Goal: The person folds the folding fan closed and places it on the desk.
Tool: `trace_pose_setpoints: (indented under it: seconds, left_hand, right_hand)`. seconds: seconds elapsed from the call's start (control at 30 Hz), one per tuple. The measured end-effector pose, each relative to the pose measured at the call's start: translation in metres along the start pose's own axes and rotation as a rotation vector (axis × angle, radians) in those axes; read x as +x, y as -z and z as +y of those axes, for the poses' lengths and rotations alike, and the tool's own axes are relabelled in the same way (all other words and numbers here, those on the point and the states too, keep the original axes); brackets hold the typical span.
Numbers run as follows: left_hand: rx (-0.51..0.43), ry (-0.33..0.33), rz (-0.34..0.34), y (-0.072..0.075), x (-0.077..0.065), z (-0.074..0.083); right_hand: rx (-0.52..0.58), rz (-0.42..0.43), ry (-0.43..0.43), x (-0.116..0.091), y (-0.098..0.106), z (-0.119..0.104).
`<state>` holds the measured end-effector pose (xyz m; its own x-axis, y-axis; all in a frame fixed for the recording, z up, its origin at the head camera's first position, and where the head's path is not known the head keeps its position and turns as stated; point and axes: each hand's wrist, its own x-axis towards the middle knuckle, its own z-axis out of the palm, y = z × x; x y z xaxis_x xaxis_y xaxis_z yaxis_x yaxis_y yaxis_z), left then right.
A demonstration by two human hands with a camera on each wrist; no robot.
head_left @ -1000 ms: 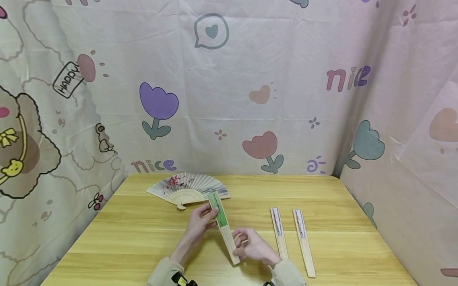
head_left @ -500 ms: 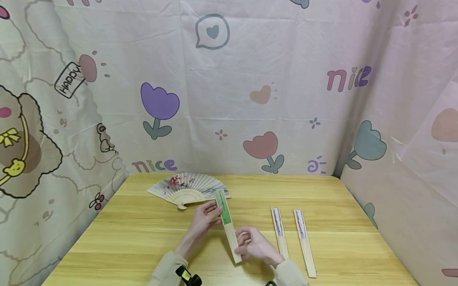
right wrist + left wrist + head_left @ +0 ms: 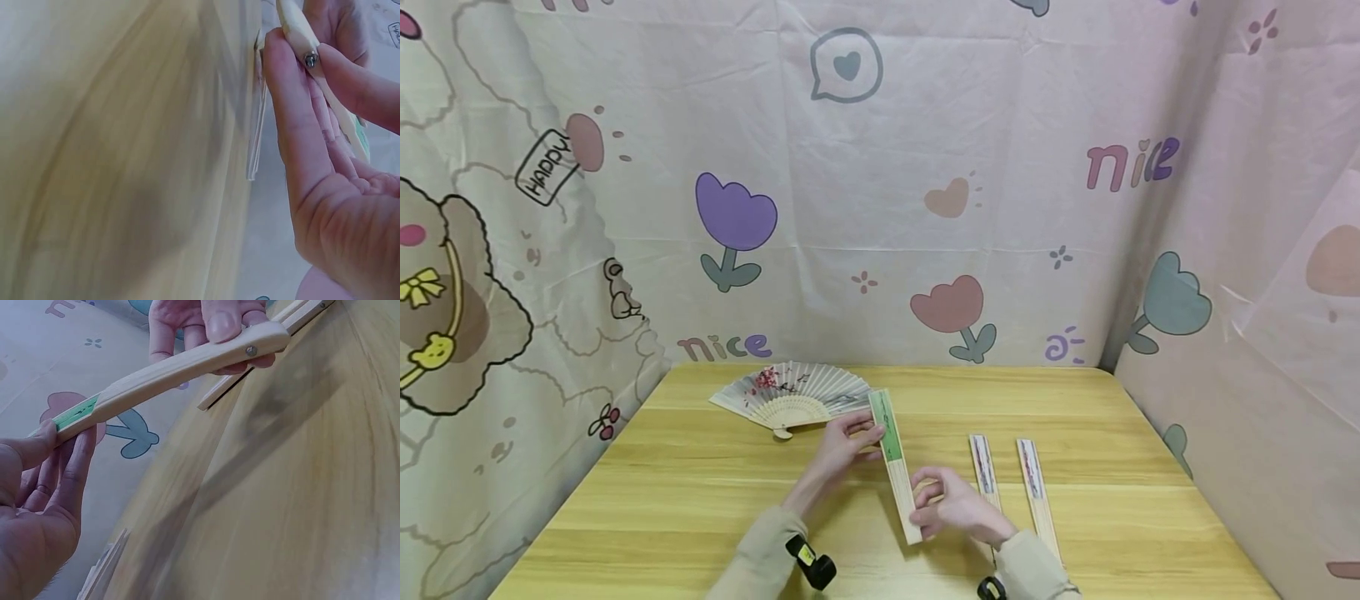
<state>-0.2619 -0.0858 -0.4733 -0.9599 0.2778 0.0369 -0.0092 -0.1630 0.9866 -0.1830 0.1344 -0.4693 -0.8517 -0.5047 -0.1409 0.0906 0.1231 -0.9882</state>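
A folded hand fan (image 3: 896, 467) with a green upper part and pale wooden ribs is held up over the table, tilted. My left hand (image 3: 844, 448) pinches its green end between thumb and fingers. The right hand (image 3: 953, 505) grips the lower wooden end, close to the metal rivet that shows in the left wrist view. In that view the fan (image 3: 187, 369) spans from one hand to the other, clear of the wood and above its own shadow. Seen from the right wrist, the thumb lies beside the rivet of the fan (image 3: 303, 37).
A spread fan (image 3: 790, 400) with red blossoms lies at the back left of the wooden table (image 3: 662, 500). Two folded fans, one nearer (image 3: 982, 462) and one farther right (image 3: 1036, 492), lie side by side, partly behind the right forearm. A patterned cloth (image 3: 865, 167) hangs behind.
Both hands have carried the green fan to the right and slightly away, and it stands a little more upright. The right forearm now covers more of the two folded fans.
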Motion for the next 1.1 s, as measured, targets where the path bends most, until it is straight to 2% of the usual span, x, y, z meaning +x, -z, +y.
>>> trace_pose_setpoints:
  seconds: [0.2, 0.53, 0.8, 1.1]
  left_hand:
    - [-0.013, 0.01, -0.038, -0.008, 0.01, -0.001]
    - [0.01, 0.01, -0.067, -0.015, 0.022, -0.002]
    - [0.017, 0.024, -0.127, -0.017, 0.026, -0.004]
    - [0.0, 0.058, -0.158, -0.015, 0.027, -0.008]
  right_hand:
    - [0.03, -0.026, -0.008, -0.005, 0.01, -0.001]
    - [0.034, 0.046, -0.034, -0.008, 0.015, -0.001]
    - [0.024, 0.039, -0.049, -0.008, 0.019, -0.003]
    - [0.029, 0.03, -0.052, -0.008, 0.018, -0.002]
